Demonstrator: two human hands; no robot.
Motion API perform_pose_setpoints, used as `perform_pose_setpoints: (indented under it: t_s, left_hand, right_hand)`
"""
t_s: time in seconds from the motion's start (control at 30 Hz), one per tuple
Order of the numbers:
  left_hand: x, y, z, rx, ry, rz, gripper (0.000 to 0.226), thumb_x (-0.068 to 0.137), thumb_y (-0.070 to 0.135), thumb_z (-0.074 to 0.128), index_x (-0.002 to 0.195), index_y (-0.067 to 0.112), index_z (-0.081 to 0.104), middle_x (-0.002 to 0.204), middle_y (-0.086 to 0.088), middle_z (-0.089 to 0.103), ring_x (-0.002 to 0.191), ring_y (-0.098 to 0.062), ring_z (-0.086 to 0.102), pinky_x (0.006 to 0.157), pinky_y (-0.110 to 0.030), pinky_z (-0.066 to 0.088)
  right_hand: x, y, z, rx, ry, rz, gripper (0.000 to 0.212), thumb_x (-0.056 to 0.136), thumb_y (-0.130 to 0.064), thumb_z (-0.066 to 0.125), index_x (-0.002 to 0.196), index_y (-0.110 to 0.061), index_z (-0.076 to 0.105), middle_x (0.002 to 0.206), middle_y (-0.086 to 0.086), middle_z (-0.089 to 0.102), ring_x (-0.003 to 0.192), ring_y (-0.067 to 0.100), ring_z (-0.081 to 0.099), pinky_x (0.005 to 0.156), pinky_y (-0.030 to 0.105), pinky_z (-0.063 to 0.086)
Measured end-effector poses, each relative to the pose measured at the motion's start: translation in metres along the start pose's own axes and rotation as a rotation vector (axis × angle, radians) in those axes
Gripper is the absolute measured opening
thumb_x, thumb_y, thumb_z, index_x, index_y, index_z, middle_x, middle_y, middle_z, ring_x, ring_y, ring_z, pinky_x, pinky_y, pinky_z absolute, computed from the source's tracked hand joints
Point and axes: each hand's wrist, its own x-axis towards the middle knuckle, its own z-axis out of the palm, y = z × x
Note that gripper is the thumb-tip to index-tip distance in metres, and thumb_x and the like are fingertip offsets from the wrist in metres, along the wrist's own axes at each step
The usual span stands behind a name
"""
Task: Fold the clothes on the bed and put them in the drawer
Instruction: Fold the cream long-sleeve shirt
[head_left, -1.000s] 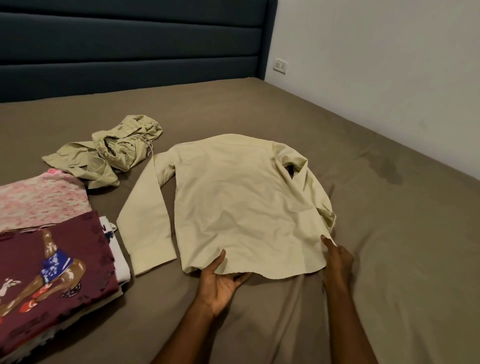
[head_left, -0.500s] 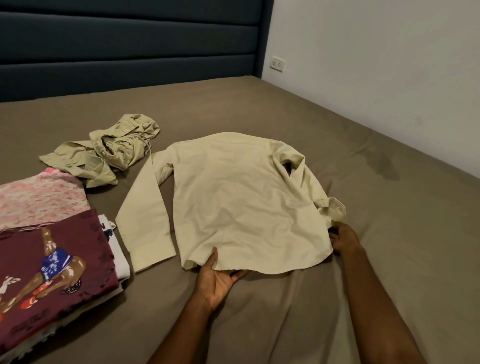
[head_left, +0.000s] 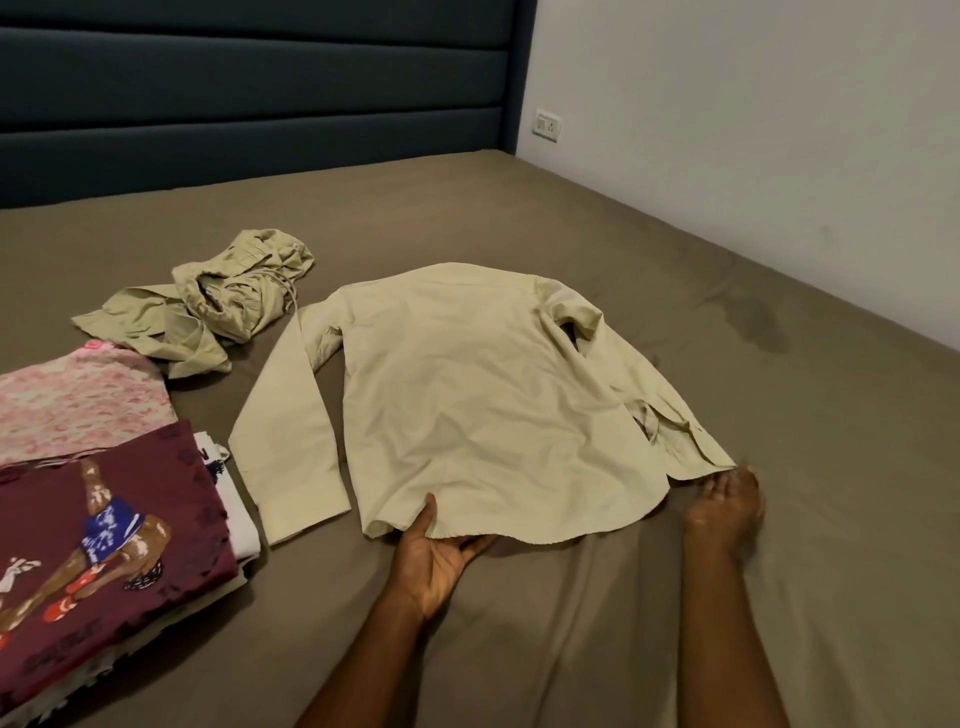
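Head view: cream shirt is spread back-up at centre of the bed. Its hem is pinched by the left hand at 6 o'clock; its sleeve cuff is gripped by the right hand at 4 o'clock. Crumpled khaki garment lies at 10 o'clock, folded stack at 8 o'clock.

Left hand fingers hidden under shirt hem. Right hand blurred, grip unclear. Folded stack cut off at left edge.
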Motion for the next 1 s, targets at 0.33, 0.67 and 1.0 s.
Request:
perform_pose_setpoints:
  t_s: [0.33, 0.67, 1.0]
  left_hand:
    - [-0.009, -0.002, 0.018, 0.123, -0.079, 0.041, 0.063, 0.077, 0.013, 0.079, 0.136, 0.011, 0.059, 0.131, -0.022, 0.066, 0.118, -0.047, 0.064, 0.104, -0.070, 0.044]
    - [0.011, 0.006, 0.016, -0.022, 0.033, -0.090, 0.044, 0.101, 0.029, 0.055, 0.140, 0.007, 0.054, 0.130, -0.026, 0.065, 0.120, -0.049, 0.061, 0.100, -0.071, 0.044]
    - [-0.036, 0.001, 0.006, -0.041, 0.080, 0.007, 0.041, 0.098, -0.005, 0.054, 0.139, -0.001, 0.053, 0.122, -0.023, 0.070, 0.107, -0.040, 0.069, 0.084, -0.063, 0.056]
  right_hand:
    - [-0.139, 0.052, 0.005, -0.498, -0.187, 0.185, 0.018, 0.094, -0.028, 0.071, 0.111, -0.024, 0.070, 0.112, 0.002, 0.075, 0.102, 0.020, 0.071, 0.087, 0.039, 0.058]
    - [-0.121, 0.062, 0.027, -0.329, -0.431, 0.468, 0.036, 0.094, 0.000, 0.065, 0.128, -0.012, 0.071, 0.135, 0.011, 0.068, 0.127, 0.030, 0.063, 0.108, 0.044, 0.050]
    - [-0.121, 0.054, 0.004, -0.251, -0.227, 0.465, 0.035, 0.098, 0.007, 0.055, 0.128, -0.010, 0.063, 0.096, 0.007, 0.080, 0.083, 0.022, 0.078, 0.070, 0.039, 0.065]
